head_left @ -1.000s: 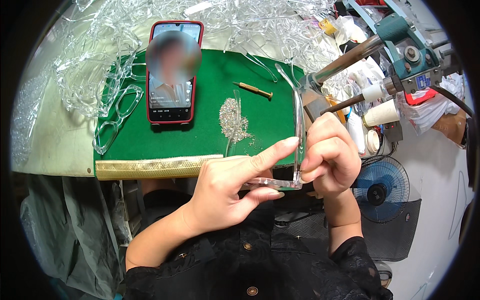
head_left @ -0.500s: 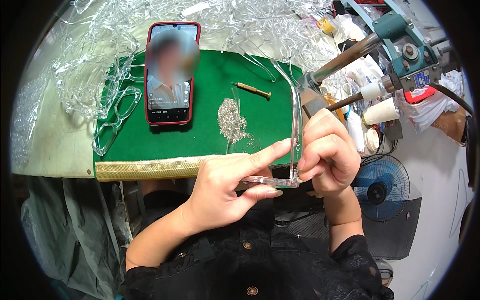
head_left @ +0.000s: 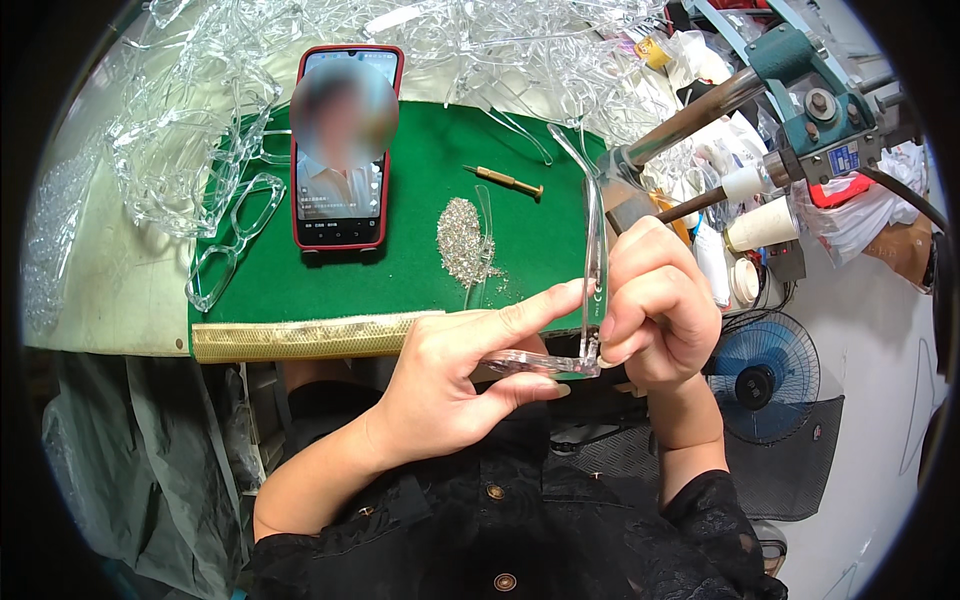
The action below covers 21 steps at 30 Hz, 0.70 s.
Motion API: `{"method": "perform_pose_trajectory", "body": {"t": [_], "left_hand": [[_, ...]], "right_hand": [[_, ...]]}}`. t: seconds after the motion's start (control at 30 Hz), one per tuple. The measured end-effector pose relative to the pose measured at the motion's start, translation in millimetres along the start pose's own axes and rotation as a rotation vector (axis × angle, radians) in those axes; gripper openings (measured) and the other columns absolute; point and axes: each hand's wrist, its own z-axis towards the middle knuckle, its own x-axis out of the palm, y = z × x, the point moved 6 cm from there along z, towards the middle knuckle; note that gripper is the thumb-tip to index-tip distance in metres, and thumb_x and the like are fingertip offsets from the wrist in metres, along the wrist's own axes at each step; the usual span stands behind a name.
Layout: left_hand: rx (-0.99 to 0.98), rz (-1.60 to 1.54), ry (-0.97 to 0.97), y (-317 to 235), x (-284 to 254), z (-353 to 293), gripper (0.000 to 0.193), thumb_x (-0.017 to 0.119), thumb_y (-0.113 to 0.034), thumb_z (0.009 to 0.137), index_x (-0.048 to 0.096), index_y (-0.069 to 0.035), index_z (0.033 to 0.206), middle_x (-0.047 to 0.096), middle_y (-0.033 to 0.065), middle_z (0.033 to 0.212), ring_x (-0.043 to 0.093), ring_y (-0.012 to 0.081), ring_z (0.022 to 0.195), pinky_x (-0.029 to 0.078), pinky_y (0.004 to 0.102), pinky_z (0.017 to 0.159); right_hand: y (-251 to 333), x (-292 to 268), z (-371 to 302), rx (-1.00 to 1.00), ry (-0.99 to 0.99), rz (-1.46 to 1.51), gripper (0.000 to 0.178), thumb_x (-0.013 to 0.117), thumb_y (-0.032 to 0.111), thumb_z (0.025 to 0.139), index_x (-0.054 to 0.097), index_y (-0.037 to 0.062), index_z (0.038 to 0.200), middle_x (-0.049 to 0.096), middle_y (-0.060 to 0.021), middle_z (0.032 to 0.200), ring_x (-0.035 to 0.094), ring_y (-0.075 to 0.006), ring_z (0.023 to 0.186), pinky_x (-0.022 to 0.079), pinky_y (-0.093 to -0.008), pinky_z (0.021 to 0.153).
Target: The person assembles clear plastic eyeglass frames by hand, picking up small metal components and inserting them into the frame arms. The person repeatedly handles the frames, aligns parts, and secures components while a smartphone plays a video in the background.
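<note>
My left hand [head_left: 440, 375] grips the front of a pair of clear eyeglasses [head_left: 594, 250] between thumb and fingers, its index finger stretched along to touch one temple arm. That arm points away from me, and the other clear arm passes over a pile of tiny silvery metal pieces [head_left: 460, 240], too small to name singly. At the hinge corner, the fingers of my right hand [head_left: 660, 305] are curled, thumb and index finger pressed together beside the arm. Whatever they pinch is hidden. A small brass-coloured screwdriver [head_left: 510, 182] lies on the green mat [head_left: 400, 280] beyond the pile.
A red-cased phone [head_left: 340, 215] stands upright on the mat. Left of it lies another clear eyeglass frame [head_left: 232, 245]. Heaped clear frames [head_left: 500, 55] fill the far side. At right are a teal metal machine [head_left: 810, 95], a paper cup [head_left: 762, 224] and a blue fan [head_left: 765, 375].
The held eyeglasses have turned slightly, and their temple arm over the metal pile has shifted a little to the right. Both hands have stayed almost in place.
</note>
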Motion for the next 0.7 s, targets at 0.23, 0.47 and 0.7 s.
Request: {"method": "perform_pose_trajectory", "body": {"t": [0.23,0.47,0.7], "left_hand": [[0.009,-0.031,-0.017,-1.0,-0.1,0.4,0.070,0.080,-0.001,0.071,0.054,-0.003,0.135,0.068,0.0062,0.080,0.065,0.0127,0.070,0.051,0.0261,0.068],[0.080,0.087,0.004,-4.4,-2.7,0.8,0.070,0.076,0.003,0.069,0.058,-0.014,0.134,0.064,0.0086,0.074,0.063,0.0208,0.063,0.051,0.0323,0.061],[0.060,0.035,0.004,-5.0,-1.7,0.7,0.070,0.075,0.004,0.070,0.057,-0.013,0.135,0.066,0.0089,0.077,0.064,0.0187,0.065,0.052,0.0309,0.064]], "right_hand": [[-3.0,-2.2,-3.3,0.064,-0.075,0.054,0.024,0.082,0.018,0.069,0.064,0.0068,0.079,0.056,-0.0039,0.081,0.054,-0.0169,0.072,0.042,-0.0278,0.063],[-10.8,-8.7,4.9,0.195,0.075,0.106,0.029,0.086,0.019,0.060,0.064,0.0070,0.072,0.054,-0.0019,0.078,0.053,-0.0150,0.071,0.040,-0.0267,0.062],[-0.3,-13.2,14.6,0.142,0.121,-0.021,0.029,0.086,0.020,0.060,0.065,0.0072,0.074,0.056,-0.0018,0.076,0.053,-0.0160,0.070,0.040,-0.0270,0.061]]}}
